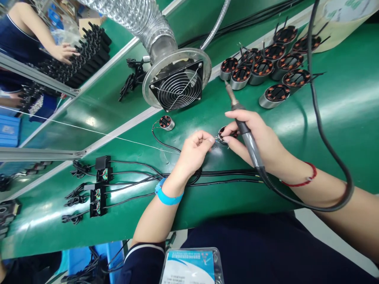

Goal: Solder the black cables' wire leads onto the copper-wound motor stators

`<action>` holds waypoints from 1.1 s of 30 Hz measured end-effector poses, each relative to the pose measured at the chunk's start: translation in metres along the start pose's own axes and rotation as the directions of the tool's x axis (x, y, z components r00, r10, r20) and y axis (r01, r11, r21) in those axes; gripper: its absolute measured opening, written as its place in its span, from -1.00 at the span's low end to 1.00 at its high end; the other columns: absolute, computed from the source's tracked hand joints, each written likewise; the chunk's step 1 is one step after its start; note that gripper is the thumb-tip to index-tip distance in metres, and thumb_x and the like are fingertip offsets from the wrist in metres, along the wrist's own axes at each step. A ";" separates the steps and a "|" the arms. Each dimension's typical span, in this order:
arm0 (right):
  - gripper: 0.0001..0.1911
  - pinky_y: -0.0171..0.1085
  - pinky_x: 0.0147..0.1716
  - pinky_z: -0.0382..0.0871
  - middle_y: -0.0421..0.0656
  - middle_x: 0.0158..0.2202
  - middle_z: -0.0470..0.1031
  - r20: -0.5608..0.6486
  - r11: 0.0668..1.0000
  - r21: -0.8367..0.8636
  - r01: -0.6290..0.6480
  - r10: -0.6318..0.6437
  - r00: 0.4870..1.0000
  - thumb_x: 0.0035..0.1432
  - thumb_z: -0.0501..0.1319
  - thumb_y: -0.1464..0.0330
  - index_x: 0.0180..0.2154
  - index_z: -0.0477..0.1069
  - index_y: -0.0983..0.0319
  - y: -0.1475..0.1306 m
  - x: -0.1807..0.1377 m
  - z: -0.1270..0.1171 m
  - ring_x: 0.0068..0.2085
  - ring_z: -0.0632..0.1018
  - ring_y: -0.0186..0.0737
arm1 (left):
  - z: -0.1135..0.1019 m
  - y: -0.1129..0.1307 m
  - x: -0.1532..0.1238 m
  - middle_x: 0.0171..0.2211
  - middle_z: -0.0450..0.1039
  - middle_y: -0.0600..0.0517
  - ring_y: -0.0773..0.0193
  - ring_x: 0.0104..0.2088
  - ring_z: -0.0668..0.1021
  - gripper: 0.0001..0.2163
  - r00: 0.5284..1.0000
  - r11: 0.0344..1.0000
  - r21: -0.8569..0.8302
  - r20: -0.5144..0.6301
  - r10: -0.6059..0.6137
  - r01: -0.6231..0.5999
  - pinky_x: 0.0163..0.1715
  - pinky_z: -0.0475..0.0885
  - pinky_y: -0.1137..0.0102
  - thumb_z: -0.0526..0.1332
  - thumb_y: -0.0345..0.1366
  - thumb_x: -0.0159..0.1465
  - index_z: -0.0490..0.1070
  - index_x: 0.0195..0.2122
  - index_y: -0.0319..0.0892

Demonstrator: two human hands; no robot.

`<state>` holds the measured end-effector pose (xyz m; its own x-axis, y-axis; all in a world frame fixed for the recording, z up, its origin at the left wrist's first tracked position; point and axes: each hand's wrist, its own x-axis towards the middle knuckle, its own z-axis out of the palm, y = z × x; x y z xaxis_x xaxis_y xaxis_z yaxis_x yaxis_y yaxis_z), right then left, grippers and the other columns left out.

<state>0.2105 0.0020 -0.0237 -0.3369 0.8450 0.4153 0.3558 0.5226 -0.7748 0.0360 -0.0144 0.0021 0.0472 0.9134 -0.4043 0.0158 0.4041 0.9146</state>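
Note:
My left hand (194, 152) is closed in a pinch on the thin wire ends (216, 138) at the edge of a small round motor stator (222, 133). My right hand (262, 138) grips a soldering iron (250, 142), its bare tip pointing up and away from the stator. The thumb and a fingertip of that same hand also rest on the stator, hiding much of it. A black cable (199, 175) runs beneath my left hand. Farther left stands another stator (166, 123) with a cable at its side.
A fume duct with a fan grille (180, 90) hangs ahead. Several stators (262, 68) stand at the back right. Black boxes (97, 194) with cables lie left. The iron's cord (315, 102) loops on the right. Across the frame, a co-worker's hand (63, 52) touches black parts.

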 end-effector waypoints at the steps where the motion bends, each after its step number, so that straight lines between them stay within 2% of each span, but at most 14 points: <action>1: -0.56 -0.06 -0.10 0.53 -0.19 -0.25 0.56 -0.009 1.000 -0.022 0.001 -0.002 1.000 0.25 0.19 0.39 0.15 0.23 0.11 0.001 0.000 -0.001 -0.22 0.62 -0.12 | -0.001 -0.001 0.000 -0.63 0.24 0.20 0.48 -0.58 0.28 -0.82 1.000 1.000 0.011 -0.014 0.014 -0.014 -0.54 0.18 0.54 0.29 -0.35 0.21 0.34 -0.50 -0.18; 6: -0.52 -0.05 -0.05 0.52 -0.19 -0.21 0.57 0.004 0.998 -0.062 0.026 -0.026 1.000 0.24 0.20 0.40 0.17 0.23 0.09 0.004 -0.002 -0.004 -0.18 0.62 -0.10 | -0.001 -0.002 -0.001 -0.63 0.23 0.21 0.48 -0.58 0.26 -0.83 0.999 0.998 0.037 -0.013 0.048 -0.048 -0.50 0.21 0.52 0.23 -0.42 0.24 0.33 -0.50 -0.18; 12: -0.54 0.05 -0.07 0.50 -0.18 -0.19 0.60 0.101 0.992 -0.125 0.003 0.009 0.995 0.27 0.16 0.40 0.18 0.24 0.03 -0.002 0.000 -0.003 -0.09 0.62 0.02 | 0.001 -0.003 -0.002 -0.64 0.22 0.22 0.48 -0.60 0.23 -0.81 0.997 0.995 0.081 -0.039 0.062 -0.059 -0.51 0.19 0.51 0.25 -0.40 0.26 0.33 -0.50 -0.18; 16: -0.53 0.08 -0.05 0.46 -0.14 -0.13 0.62 0.126 0.985 -0.167 0.041 -0.020 0.992 0.27 0.13 0.42 0.19 0.23 0.07 0.000 0.002 0.000 -0.02 0.60 0.05 | -0.001 -0.004 0.000 -0.64 0.24 0.21 0.47 -0.58 0.27 -0.82 1.000 0.998 0.062 -0.001 0.011 -0.011 -0.49 0.21 0.51 0.26 -0.42 0.24 0.35 -0.51 -0.19; 20: -0.53 0.03 -0.07 0.46 -0.08 -0.08 0.62 0.169 0.985 -0.159 0.073 -0.046 0.985 0.24 0.10 0.45 0.18 0.25 0.15 0.003 0.002 0.001 -0.01 0.60 0.03 | -0.002 -0.004 0.003 -0.64 0.25 0.19 0.46 -0.57 0.30 -0.82 0.998 0.999 0.009 0.044 -0.043 0.043 -0.49 0.22 0.52 0.23 -0.44 0.24 0.35 -0.52 -0.19; 23: -0.52 0.02 -0.04 0.46 -0.12 -0.12 0.62 0.132 0.995 -0.091 0.036 -0.024 0.991 0.24 0.12 0.44 0.19 0.23 0.12 0.001 0.001 -0.001 -0.02 0.61 0.00 | -0.004 -0.005 0.004 -0.64 0.26 0.18 0.46 -0.58 0.30 -0.84 0.998 0.998 -0.008 0.031 -0.054 0.055 -0.50 0.20 0.52 0.24 -0.43 0.24 0.38 -0.50 -0.20; 26: -0.53 0.00 -0.07 0.48 -0.18 -0.19 0.60 0.084 0.999 -0.043 0.007 -0.003 0.996 0.26 0.15 0.44 0.19 0.22 0.09 -0.002 0.002 -0.001 -0.15 0.63 -0.05 | -0.006 -0.005 0.003 -0.64 0.25 0.18 0.47 -0.58 0.29 -0.84 0.998 0.999 -0.003 0.028 -0.048 0.048 -0.51 0.18 0.52 0.25 -0.41 0.24 0.39 -0.49 -0.20; 29: -0.59 0.03 -0.13 0.46 -0.16 -0.25 0.59 0.080 0.988 -0.153 0.035 -0.023 0.997 0.30 0.12 0.43 0.16 0.26 0.12 0.000 0.005 0.004 -0.18 0.60 0.00 | -0.006 -0.004 0.002 -0.63 0.26 0.18 0.47 -0.57 0.29 -0.84 0.999 0.999 0.016 0.010 -0.030 0.030 -0.50 0.19 0.52 0.26 -0.40 0.23 0.38 -0.50 -0.20; 33: -0.62 0.02 -0.25 0.45 -0.11 -0.27 0.59 0.094 0.947 -0.292 0.134 -0.111 0.989 0.31 0.09 0.42 0.14 0.31 0.22 0.004 0.009 0.009 -0.22 0.57 0.04 | -0.005 -0.004 0.002 -0.64 0.23 0.20 0.46 -0.58 0.27 -0.84 1.000 0.998 0.061 -0.005 0.003 -0.003 -0.50 0.20 0.51 0.24 -0.42 0.22 0.36 -0.52 -0.19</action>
<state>0.2010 0.0104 -0.0271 -0.4544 0.7674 0.4522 0.5461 0.6411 -0.5392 0.0314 -0.0141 -0.0020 0.0422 0.9149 -0.4014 0.0764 0.3976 0.9144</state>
